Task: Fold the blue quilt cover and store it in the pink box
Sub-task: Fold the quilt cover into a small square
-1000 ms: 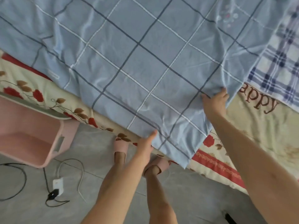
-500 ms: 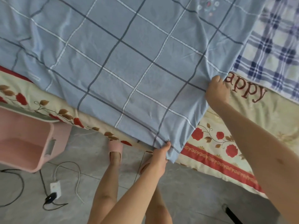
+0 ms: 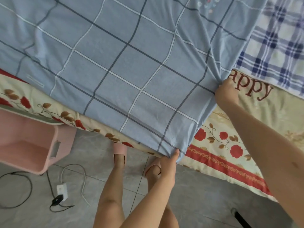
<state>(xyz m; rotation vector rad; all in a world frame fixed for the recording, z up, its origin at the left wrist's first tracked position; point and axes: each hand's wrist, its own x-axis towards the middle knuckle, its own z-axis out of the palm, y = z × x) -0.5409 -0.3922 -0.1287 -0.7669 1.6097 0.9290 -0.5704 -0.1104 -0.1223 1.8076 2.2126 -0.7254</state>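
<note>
Change: right grip (image 3: 227,93) now pinches the bunched quilt cover (image 3: 123,63) edge.
Left grip (image 3: 169,163): pinching the near corner.
Pink box (image 3: 32,145): left of both.

The person wears pink slippers (image 3: 119,149), arms (image 3: 266,145) bare.

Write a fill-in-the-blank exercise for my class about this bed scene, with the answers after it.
The left hand and the right hand both grip the ____ checked quilt cover. The pink box stands on the ____. The person's feet are in pink ____.
Missing words: blue; floor; slippers.
</note>
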